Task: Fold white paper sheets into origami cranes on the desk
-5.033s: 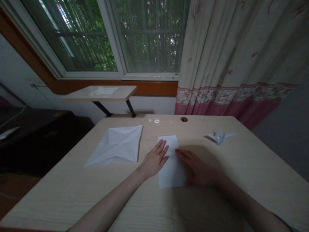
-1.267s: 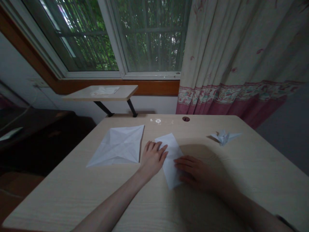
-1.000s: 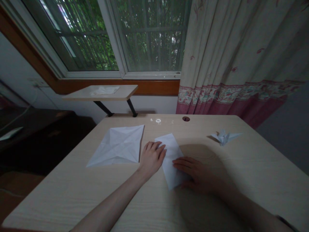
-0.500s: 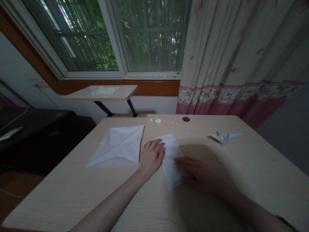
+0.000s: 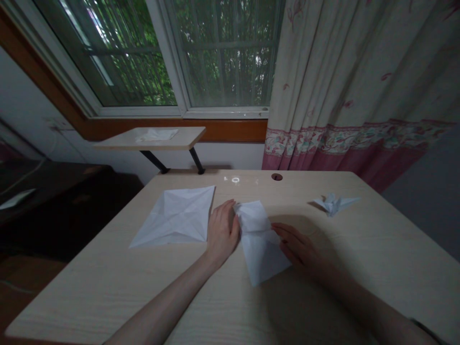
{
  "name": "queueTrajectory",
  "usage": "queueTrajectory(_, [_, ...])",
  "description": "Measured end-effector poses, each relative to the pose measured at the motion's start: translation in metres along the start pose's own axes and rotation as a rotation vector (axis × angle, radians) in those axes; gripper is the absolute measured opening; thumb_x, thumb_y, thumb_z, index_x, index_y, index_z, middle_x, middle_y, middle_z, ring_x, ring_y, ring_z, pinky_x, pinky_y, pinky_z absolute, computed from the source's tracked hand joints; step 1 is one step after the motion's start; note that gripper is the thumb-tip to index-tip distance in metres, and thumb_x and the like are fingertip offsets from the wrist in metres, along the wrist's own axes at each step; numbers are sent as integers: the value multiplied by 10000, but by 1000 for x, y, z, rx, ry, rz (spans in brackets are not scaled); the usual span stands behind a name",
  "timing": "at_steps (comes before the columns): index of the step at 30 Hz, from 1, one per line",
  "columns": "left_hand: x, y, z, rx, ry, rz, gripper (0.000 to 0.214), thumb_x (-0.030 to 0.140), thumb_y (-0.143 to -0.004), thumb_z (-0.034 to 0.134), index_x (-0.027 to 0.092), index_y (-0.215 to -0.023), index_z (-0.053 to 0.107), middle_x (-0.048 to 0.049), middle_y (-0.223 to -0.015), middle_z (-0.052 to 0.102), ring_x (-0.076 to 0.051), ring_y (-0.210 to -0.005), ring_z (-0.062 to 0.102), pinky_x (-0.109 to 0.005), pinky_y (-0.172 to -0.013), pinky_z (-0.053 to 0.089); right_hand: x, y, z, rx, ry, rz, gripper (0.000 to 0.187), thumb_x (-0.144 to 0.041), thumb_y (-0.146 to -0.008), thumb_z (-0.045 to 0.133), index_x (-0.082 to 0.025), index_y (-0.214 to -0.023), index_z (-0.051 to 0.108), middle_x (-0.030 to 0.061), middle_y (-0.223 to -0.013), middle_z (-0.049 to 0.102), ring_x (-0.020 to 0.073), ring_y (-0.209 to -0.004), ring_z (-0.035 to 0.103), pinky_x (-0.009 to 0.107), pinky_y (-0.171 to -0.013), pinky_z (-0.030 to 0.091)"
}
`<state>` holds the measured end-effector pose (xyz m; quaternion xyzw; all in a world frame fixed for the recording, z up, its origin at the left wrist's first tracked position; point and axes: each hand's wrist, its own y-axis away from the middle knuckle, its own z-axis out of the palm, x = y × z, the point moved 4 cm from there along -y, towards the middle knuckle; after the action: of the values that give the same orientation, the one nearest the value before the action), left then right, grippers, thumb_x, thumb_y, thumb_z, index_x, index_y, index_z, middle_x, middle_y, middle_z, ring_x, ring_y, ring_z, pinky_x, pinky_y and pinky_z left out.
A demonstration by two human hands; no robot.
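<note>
A folded sheet of white paper (image 5: pixel 268 258) lies on the desk between my hands, with a crosswise crease in its upper part. My left hand (image 5: pixel 222 227) rests along its left edge, fingers stretched out and thumb beside the paper. At the right edge, near the end of the crease, the fingertips of my right hand (image 5: pixel 296 247) touch the paper; its fingers are stretched out too. A larger creased white sheet (image 5: pixel 176 215) lies flat just left of my left hand. Farther right stands a folded paper crane (image 5: pixel 332 204).
The wooden desk (image 5: pixel 179 297) has a round cable hole (image 5: pixel 276 177) near its back edge. A small raised shelf (image 5: pixel 190 136) at the back left carries a crumpled white paper (image 5: pixel 158 134). Behind are a window (image 5: pixel 223 57) and a curtain (image 5: pixel 316 96).
My right hand has moved right, off the paper's middle to its edge. My left hand has shifted slightly left. The crosswise crease and more of the paper now show.
</note>
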<state>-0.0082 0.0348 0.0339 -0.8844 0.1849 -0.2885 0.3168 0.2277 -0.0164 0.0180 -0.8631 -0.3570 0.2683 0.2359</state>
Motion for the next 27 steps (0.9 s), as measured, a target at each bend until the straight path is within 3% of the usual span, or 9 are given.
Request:
queueTrajectory(5, [-1, 0, 1, -5, 20, 13, 451, 81, -850, 462, 173, -1291, 478, -124, -1289, 589, -273, -1210, 531, -473, -1042, 450, 2, 1, -6, 135, 13, 28, 571, -161, -998, 413, -257, -1542, 269, 133, -1351, 603, 223, -1250, 587, 389, -975, 559])
queueTrajectory(9, [-1, -1, 3, -54, -11, -19, 477, 49, -784, 486, 162, -1247, 494, -132, -1308, 568, -286, -1222, 511, -495, -1068, 431, -3, -4, -10, 156, 32, -23, 547, -88, -981, 375, -302, -1484, 388, 125, -1388, 554, 231, -1287, 547, 404, -972, 555])
queueTrajectory(15, [-3, 0, 11, -178, -130, -60, 246, 171, -829, 626, 165, -1068, 565, -155, -1315, 542, -331, -1252, 473, -530, -1071, 421, -2, -8, -15, 229, 84, 60, 490, -100, -972, 412, -257, -1434, 457, 140, -1306, 567, 253, -1230, 569, 434, -961, 557])
queueTrajectory(19, [-4, 3, 17, -237, -180, -40, 229, 250, -853, 667, 175, -1054, 586, -154, -1346, 519, -341, -1274, 451, -537, -1047, 436, 1, -9, -16, 281, 133, 106, 397, -156, -978, 460, -249, -1360, 511, 123, -1197, 588, 247, -1111, 619, 417, -902, 579])
queueTrajectory(27, [-2, 4, 16, -240, -154, 9, 265, 141, -858, 612, 190, -1117, 587, -133, -1360, 523, -334, -1265, 445, -548, -1060, 416, 20, -3, -15, 382, 165, 281, 276, -297, -972, 514, -280, -1245, 551, 101, -1125, 576, 274, -1034, 620, 473, -892, 556])
